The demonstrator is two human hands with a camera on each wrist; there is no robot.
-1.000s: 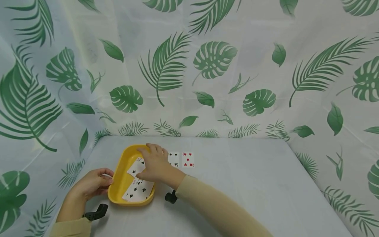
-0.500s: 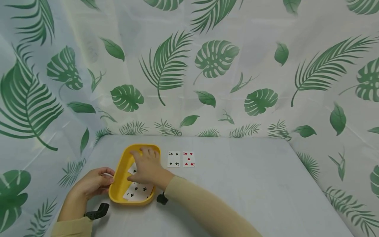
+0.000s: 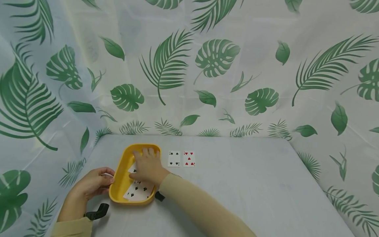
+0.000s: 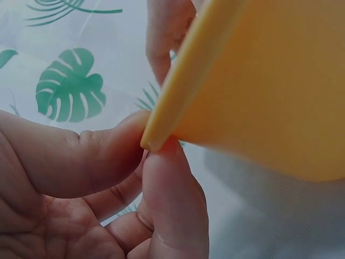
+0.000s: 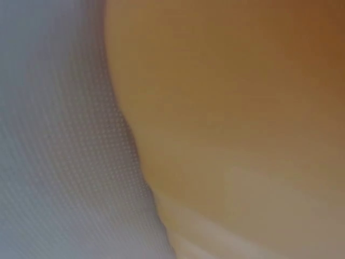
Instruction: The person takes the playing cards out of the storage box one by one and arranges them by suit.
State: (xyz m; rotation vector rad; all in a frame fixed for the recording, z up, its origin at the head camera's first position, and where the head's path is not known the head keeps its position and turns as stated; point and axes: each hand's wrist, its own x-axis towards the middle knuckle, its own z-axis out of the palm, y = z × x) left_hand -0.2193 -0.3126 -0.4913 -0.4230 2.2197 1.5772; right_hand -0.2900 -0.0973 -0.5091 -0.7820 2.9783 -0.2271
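A yellow tray stands at the left of the table with several playing cards lying face up in it. My left hand is at the tray's left side; in the left wrist view its thumb and a finger pinch the yellow rim. My right hand reaches down into the tray over the upper card, thumb and fingers spread apart. Its fingertips and most of that card are hidden, and no card shows between them. Blurred yellow tray wall fills most of the right wrist view.
A four of spades and a five of hearts lie side by side, face up, right of the tray. A pale cloth covers the table. Leaf-patterned sheeting hangs behind and at both sides.
My right hand has moved left and down into the tray, uncovering the four of spades on the table. The left hand has stayed at the tray's rim.
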